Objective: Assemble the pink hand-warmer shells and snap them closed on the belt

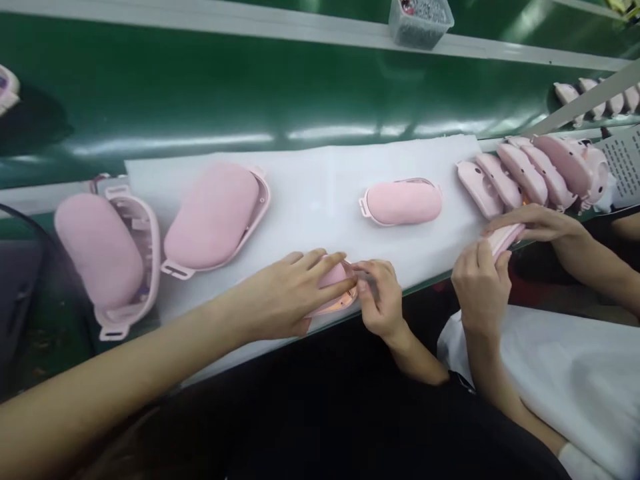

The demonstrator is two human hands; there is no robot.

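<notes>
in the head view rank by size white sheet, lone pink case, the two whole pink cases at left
White sheet
Far-left case and neighbouring case, too alike to rank
Lone pink case

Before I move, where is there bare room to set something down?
Widest: the white sheet between the lone small case and the big pink case to its left, beyond the left hand. A smaller patch lies between the right hand and the co-worker's hand. Crowded: the row of cases at far right.

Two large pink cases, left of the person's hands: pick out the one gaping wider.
The lower-left case: its cover sits askew, baring a broad strip of interior. The other case shows only a narrow gap.
</notes>
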